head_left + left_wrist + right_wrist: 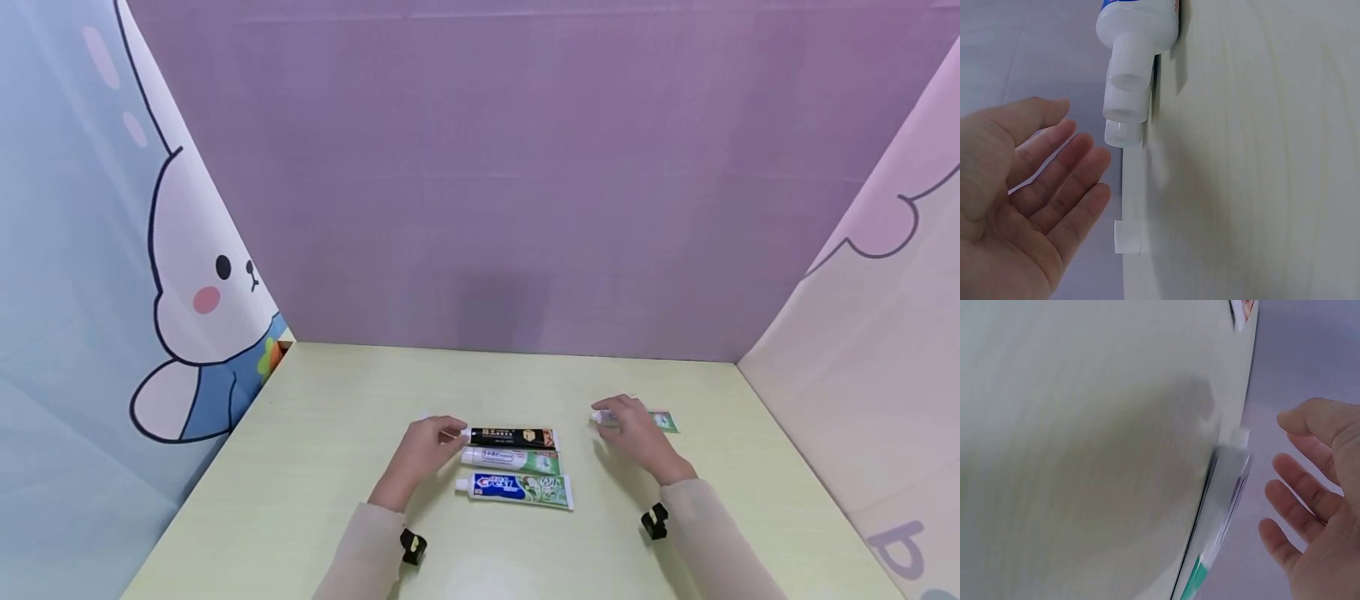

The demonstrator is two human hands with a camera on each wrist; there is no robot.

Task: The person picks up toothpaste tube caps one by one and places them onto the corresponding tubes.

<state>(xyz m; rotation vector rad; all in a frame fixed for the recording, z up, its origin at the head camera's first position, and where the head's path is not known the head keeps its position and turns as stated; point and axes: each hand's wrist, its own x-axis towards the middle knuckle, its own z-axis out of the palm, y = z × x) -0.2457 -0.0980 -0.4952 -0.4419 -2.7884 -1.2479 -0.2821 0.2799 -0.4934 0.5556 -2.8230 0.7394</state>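
Three toothpaste tubes lie stacked in a column, caps to the left: a black toothpaste tube (pixel 513 437) at the back, a white-and-green toothpaste tube (pixel 510 460) in the middle, a blue-and-green Crest tube (pixel 517 490) in front. My left hand (pixel 426 452) is beside the black tube's cap, fingers loosely bent and holding nothing in the left wrist view. Farther right, my right hand (pixel 636 437) hovers over another white-and-green tube (pixel 664 421), partly covering it. Its fingers are spread and apart from that tube (pixel 1219 494) in the right wrist view.
A small white cap-like piece (pixel 1127 237) rests on the table beyond the left hand. The pale wooden table (pixel 337 500) meets a purple cloth backdrop (pixel 510 183). Printed curtains stand at the left (pixel 67 333) and right (pixel 885 375).
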